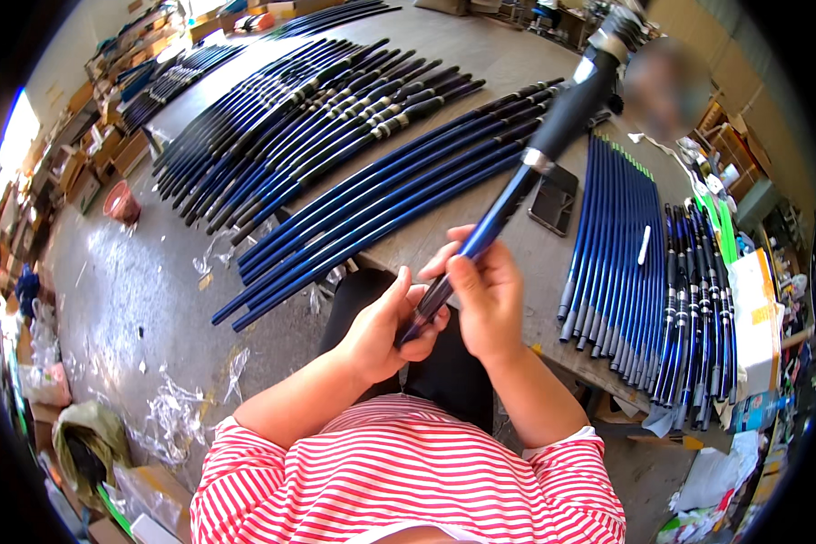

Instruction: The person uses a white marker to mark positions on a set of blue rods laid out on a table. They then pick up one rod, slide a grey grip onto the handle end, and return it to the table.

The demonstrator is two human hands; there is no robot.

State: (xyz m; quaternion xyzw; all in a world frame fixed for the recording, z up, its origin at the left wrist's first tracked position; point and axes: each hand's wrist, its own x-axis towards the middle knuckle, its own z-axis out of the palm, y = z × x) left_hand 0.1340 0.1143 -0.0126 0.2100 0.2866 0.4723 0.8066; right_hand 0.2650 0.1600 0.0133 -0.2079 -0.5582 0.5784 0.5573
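Note:
A blue fishing rod (497, 218) with a black grip and silver rings slants up and away to the right across my body. My left hand (383, 325) is wrapped round its lower end, near my lap. Higher on the blue shaft, my right hand (491, 304) pinches it between thumb and fingers. Beyond the rod's lower part lies a loose row of blue rod sections (358, 213) on the table, their near ends past its edge. A dark phone (554, 201) lies just right of the held rod.
Many black-gripped rods (308, 118) cover the far left of the table (508, 54). At right are thin blue rod sections (612, 263), a white marker (644, 245) and ringed rods (698, 299). A reddish bucket (121, 204) and plastic scraps (174, 412) are on the floor.

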